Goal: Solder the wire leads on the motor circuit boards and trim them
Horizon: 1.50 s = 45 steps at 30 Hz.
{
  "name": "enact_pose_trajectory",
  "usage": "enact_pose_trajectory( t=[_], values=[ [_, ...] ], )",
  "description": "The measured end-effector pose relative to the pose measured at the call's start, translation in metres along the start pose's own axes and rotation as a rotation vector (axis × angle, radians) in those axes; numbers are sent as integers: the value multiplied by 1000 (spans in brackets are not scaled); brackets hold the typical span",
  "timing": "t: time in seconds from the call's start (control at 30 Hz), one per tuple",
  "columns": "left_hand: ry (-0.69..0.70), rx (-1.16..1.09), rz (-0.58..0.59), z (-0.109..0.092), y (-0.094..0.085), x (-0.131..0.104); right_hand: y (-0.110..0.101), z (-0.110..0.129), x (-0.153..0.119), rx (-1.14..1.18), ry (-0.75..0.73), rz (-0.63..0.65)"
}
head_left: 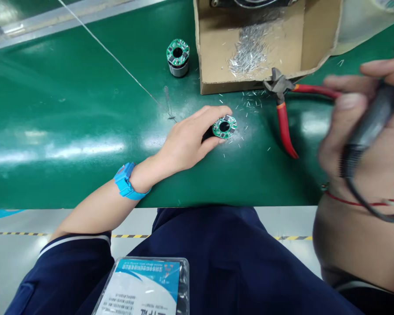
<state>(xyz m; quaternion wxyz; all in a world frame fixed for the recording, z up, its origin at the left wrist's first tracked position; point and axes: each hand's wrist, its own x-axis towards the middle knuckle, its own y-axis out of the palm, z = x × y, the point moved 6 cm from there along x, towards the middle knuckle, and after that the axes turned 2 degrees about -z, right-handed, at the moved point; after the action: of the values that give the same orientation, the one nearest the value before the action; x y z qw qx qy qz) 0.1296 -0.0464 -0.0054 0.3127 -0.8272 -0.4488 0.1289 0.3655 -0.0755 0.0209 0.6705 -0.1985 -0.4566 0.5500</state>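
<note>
My left hand [187, 140] rests on the green bench, thumb and fingers closed around a small motor [224, 127] with a round green circuit board on top. The board faces up and shows a dark centre hole; the body is mostly hidden. At the right, blurred, my right hand [364, 127] is wrapped around the dark handle of what looks like a soldering iron [371, 120]. A black cord leaves its ribbed end, and the tip is not visible. Red-handled diagonal cutters [282, 89] lie with jaws apart beside this hand, one handle end hidden behind the fingers.
A second motor [177, 57] with a green board stands farther back. Next to it, a cardboard box [236, 87] holds a pile of cut wire leads [249, 50]. Loose clippings lie on the green bench [68, 109]. A blue wrist strap [126, 181] circles my left wrist.
</note>
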Motion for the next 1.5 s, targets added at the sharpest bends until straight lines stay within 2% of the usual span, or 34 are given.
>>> enact_pose_trajectory(
  t=[0.1, 0.17, 0.23, 0.27, 0.37, 0.43, 0.6, 0.77, 1.0, 1.5],
  values=[
    [-41, -76, 15, 0, -2, -2, 14, 2, -5, -159, -50, 129],
    [-67, -111, 24, 0, -2, -3, 21, -11, -9, -336, 55, 222],
    [-78, -102, 17, 0, -2, -4, 22, -22, -13, -409, 123, 228],
    [-73, -83, 5, 0, -2, -5, 20, -23, -15, -400, 107, 195],
    [-28, -12, -46, -3, -4, -6, 13, -15, -21, -312, -18, 90],
    [9, 20, -75, -6, -5, -7, 9, -3, -24, -284, -104, 74],
    [29, 130, -87, -12, -7, -9, 13, 31, -24, -337, -335, 229],
    [23, 268, -63, -12, -6, -11, 12, 47, -19, -416, -516, 253],
    [-1, 250, -74, -12, -6, -10, 12, 57, -12, -418, -567, 237],
    [26, 226, -164, -13, -14, -12, 15, 67, -11, -452, -514, 250]
  ],
)
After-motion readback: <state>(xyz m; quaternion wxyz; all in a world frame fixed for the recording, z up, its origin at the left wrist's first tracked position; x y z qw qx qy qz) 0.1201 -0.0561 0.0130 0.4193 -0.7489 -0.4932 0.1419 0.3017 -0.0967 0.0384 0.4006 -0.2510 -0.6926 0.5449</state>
